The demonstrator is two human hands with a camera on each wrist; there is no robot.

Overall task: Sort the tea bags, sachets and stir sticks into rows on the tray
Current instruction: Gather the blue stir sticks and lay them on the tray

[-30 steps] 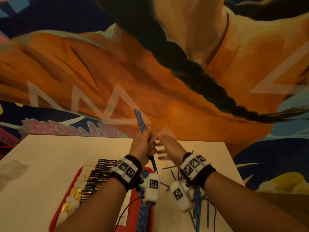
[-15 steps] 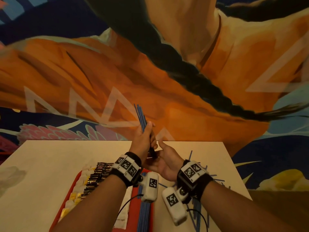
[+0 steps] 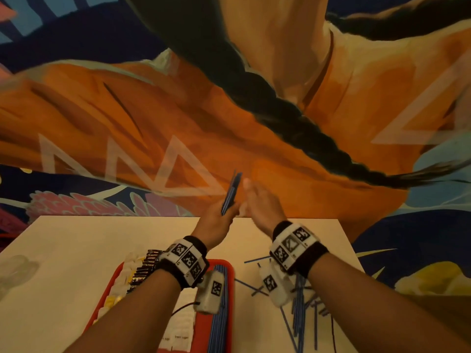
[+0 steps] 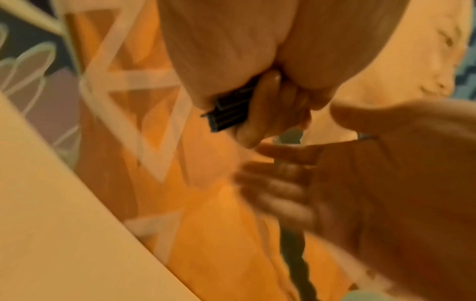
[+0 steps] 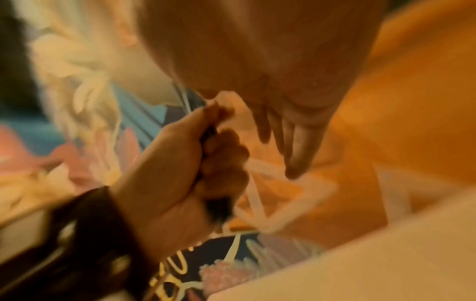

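My left hand (image 3: 219, 220) grips a bundle of blue stir sticks (image 3: 232, 192) upright above the table's far edge; the bundle's lower end (image 4: 229, 112) pokes out below my curled fingers. My right hand (image 3: 260, 202) is raised just right of the bundle, fingers (image 5: 296, 142) straight and empty, blurred by motion. The red tray (image 3: 228, 266) lies below my left wrist. It holds a row of white and yellow sachets (image 3: 122, 281), a row of dark tea bags (image 3: 145, 266), white sugar sachets (image 3: 182, 332) and blue stir sticks (image 3: 219, 327) along its right side.
Loose blue stir sticks (image 3: 300, 317) lie scattered on the white table (image 3: 76, 250) right of the tray, under my right forearm. A painted mural (image 3: 178, 110) fills the wall behind the table's far edge.
My right hand left the bundle's lower end and rose beside its top. The left hand tilted the sticks to the right.
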